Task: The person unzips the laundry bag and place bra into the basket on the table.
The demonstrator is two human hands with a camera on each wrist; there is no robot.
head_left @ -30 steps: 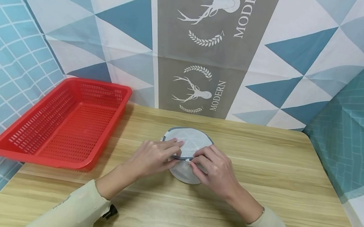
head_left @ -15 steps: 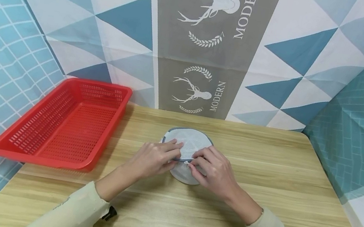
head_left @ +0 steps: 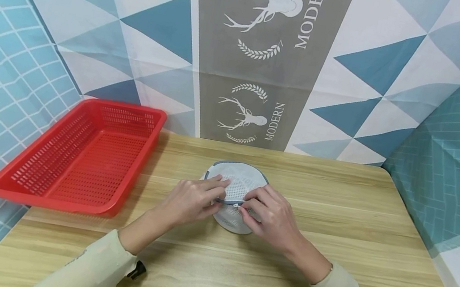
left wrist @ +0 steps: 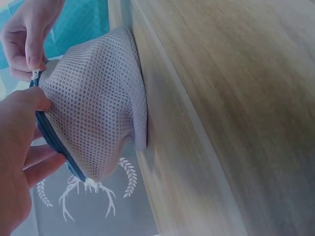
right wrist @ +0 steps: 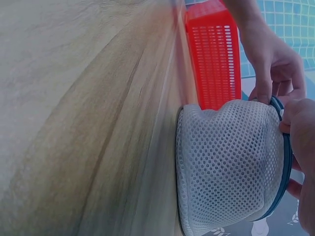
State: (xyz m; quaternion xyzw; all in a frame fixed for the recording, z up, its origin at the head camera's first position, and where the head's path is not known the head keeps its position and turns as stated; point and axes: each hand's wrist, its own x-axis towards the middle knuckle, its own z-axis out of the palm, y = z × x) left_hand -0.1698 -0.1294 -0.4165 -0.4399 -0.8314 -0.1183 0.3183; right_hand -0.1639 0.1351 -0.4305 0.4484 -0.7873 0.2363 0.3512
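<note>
We see almost no change from half a second ago: bag (head_left: 242,181) on the table (head_left: 207,282), left hand (head_left: 189,200) pinching its rim (head_left: 227,202), right hand (head_left: 270,216) its zip pull (head_left: 236,205), forearms (head_left: 142,234) angled inward.

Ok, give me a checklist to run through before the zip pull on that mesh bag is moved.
1. Left grip steadying the bag: ok, thumb and fingers pinch its blue edge.
2. Right grip on the pull: ok, pinched at thumb and fingertip.
3. Bag supported: ok, its underside touches the table.
4. Basket out of the way: ok, it stands apart from both hands, on the person's left.
5. Zip open or closed along its length: cannot tell, the hands cover part of it.
6. Bag's contents away from the zip: cannot tell, nothing inside shows clearly through the mesh.
</note>
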